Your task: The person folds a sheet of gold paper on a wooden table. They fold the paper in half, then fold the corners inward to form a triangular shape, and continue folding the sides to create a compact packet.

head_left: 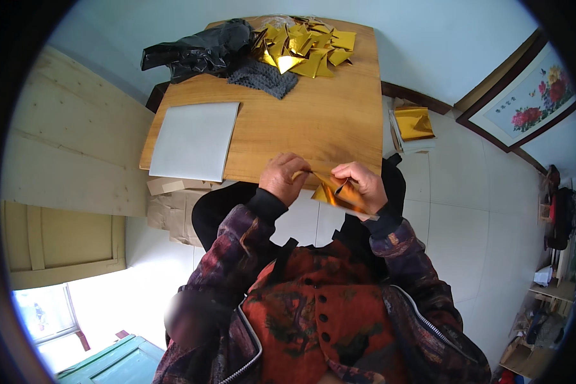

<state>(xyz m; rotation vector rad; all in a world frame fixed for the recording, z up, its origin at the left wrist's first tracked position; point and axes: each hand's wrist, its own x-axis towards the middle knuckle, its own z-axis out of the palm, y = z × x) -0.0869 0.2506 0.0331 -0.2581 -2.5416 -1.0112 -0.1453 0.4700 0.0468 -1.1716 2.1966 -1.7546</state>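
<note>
Just off the near edge of the wooden table (307, 121), a partly folded sheet of shiny gold foil paper (329, 194) is held between my hands. My left hand (284, 177) pinches its upper left corner between thumb and fingers. On the other side my right hand (363, 185) grips the sheet, thumb and fingers closed on its folds. Part of the paper is hidden behind the right fingers. At the far side of the table lies a heap of folded gold paper pieces (313, 54).
Left of the heap are a black plastic bag (205, 48) and a dark grey knitted cloth (262, 77). A flat light-grey board (192, 141) covers the table's left part. More gold paper (413, 123) sits on a stack right of the table. Cardboard (176, 211) stands below left.
</note>
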